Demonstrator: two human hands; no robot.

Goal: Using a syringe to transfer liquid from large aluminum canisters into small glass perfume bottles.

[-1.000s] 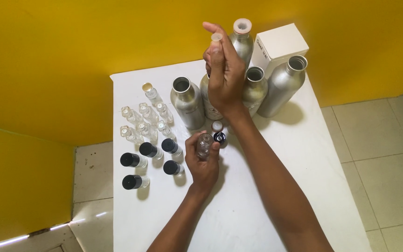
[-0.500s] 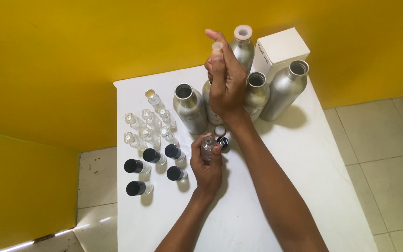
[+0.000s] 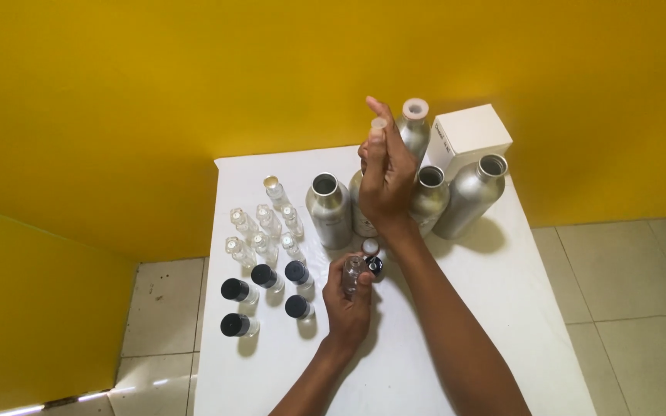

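Gripped in the left hand [image 3: 348, 304], a small clear glass vial [image 3: 353, 273] stays low at centre frame; the right hand [image 3: 385, 181] has risen slightly, pinching a small pale stopper [image 3: 379, 124] above the silver aluminium bottles [image 3: 328, 209].

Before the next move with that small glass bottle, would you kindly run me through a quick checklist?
1. Left hand has the small glass bottle in its grip: ok.
2. Bottle upright: cannot tell, partly hidden by fingers.
3. Right hand raised above the table with a small pale piece at its fingertips: ok.
4. Tall metal bottles standing upright behind the hands: ok.
5. Black-capped bottles standing apart from the left hand: ok.
6. Loose caps beside the held bottle on the white table: ok.
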